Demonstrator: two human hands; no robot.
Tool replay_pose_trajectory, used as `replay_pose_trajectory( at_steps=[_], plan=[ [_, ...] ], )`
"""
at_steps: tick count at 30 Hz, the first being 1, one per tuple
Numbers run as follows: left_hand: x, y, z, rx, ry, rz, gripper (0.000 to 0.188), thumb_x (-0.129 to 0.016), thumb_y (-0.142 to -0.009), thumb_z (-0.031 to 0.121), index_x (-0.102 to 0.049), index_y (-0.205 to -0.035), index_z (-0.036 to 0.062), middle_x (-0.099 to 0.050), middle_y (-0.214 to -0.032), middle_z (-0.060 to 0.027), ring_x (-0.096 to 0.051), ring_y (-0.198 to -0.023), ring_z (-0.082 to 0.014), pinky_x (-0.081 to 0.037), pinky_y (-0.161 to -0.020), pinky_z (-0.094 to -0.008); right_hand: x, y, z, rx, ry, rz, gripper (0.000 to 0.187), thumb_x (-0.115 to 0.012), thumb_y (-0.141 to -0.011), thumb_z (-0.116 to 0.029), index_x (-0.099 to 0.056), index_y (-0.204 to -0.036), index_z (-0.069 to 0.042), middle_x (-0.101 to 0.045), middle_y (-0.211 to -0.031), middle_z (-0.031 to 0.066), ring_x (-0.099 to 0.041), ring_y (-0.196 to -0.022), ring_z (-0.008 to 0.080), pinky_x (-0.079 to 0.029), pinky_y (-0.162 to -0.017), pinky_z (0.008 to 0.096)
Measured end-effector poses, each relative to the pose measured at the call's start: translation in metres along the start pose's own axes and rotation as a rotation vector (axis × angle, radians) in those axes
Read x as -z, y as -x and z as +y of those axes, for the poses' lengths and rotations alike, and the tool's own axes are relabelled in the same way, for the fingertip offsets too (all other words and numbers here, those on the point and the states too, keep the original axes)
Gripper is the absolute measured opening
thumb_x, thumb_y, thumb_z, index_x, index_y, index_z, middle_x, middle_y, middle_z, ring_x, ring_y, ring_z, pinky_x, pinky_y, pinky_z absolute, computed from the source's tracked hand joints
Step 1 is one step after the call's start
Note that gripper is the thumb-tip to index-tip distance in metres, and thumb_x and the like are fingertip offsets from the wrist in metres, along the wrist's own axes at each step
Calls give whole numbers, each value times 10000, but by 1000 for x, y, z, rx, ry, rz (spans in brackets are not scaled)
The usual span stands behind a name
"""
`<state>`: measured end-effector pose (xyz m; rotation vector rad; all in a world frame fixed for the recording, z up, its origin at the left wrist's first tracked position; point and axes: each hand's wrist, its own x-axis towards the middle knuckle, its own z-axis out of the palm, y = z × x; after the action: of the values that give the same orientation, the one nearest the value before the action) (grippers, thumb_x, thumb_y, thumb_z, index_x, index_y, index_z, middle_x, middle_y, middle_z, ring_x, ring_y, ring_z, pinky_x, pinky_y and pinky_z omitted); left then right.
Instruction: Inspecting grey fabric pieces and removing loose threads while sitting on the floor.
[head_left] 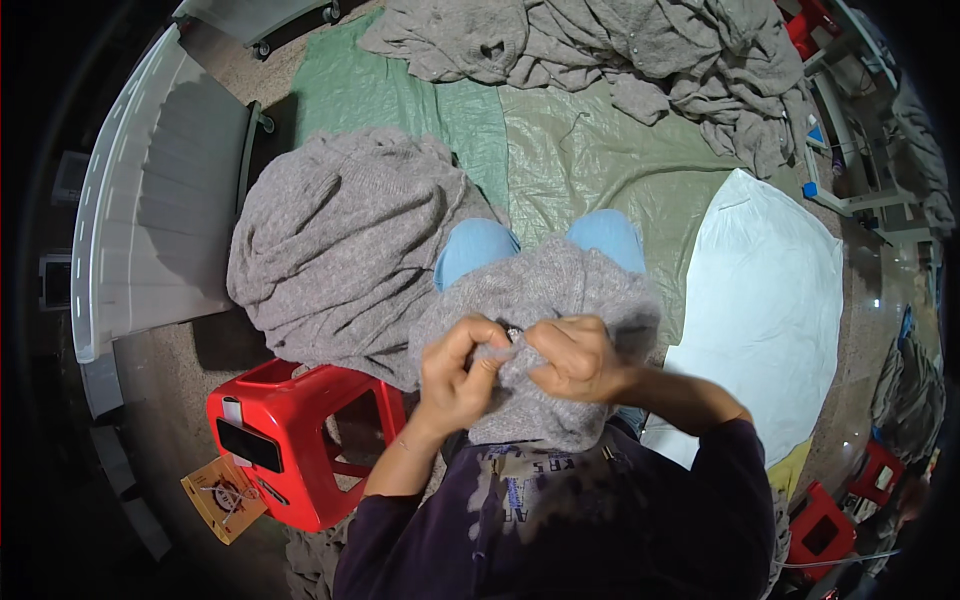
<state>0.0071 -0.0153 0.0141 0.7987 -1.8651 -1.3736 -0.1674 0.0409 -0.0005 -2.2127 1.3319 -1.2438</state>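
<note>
A grey-brown knitted garment [540,405] lies bunched over my lap, covering most of my blue-trousered legs. My left hand [462,372] pinches a bit of its knit between thumb and fingers. Close beside it, my right hand [575,358] is closed on the same garment, knuckles up. A small dark gap with a pale speck shows in the knit between the two hands; what it is I cannot make out. Left of my knees, a large heap of the same grey-brown knitwear [340,240] touches the garment on my lap.
A red plastic stool [300,450] at my left carries a phone [249,445]; an orange packet [222,498] sits beside it. A white bin [160,200] stands far left. More knitwear [620,50] lies on the green tarpaulin [570,140] ahead. A white sack [765,310] is at right.
</note>
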Motion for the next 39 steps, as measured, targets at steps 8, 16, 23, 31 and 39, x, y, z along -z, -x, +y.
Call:
replay_pose_trajectory(
  at_steps=[8, 16, 23, 31, 39],
  plan=[
    [-33, 1, -1, 190, 273, 416, 180, -648, -816, -2, -578, -979, -33, -587, -815, -67, -565, -793, -133, -446, -742, -242, -19, 20, -11, -558, -408, 196, 227, -519, -715, 78, -548, -929, 10, -571, -717, 187, -623, -613, 307, -455, -517, 360],
    [-2, -8, -19, 574, 689, 176, 102, -632, -884, 92, -610, -812, 24, -601, -752, 20, -504, -667, -24, -404, -613, -183, 6, 6, 2, -183, 73, 27, 373, -695, -685, -10, -642, -1048, -80, -538, -717, 49, -571, -543, 208, -457, -478, 325],
    [-4, -6, -18, 602, 737, 168, 105, -616, -898, 106, -619, -824, 31, -597, -760, 22, -498, -683, -27, -399, -633, -187, -1, 1, 2, -123, 117, 42, 442, -711, -600, 40, -662, -1031, -45, -520, -678, 46, -556, -547, 191, -436, -481, 316],
    [-14, -4, -25, 654, 913, 257, 82, -623, -897, 102, -611, -851, 36, -583, -778, 32, -466, -665, -17, -375, -615, -177, -12, 7, 6, -220, -17, 112, 334, -677, -650, 21, -639, -978, -24, -627, -875, 76, -635, -665, 211, -503, -559, 298],
    [-11, -8, -12, 605, 775, 235, 87, -673, -832, 2, -611, -890, 19, -601, -786, 22, -521, -640, -10, -413, -577, -149, -1, -3, 3, -99, 17, 76, 352, -586, -623, 113, -616, -955, 2, -624, -858, 128, -649, -701, 263, -513, -554, 313]
  ],
)
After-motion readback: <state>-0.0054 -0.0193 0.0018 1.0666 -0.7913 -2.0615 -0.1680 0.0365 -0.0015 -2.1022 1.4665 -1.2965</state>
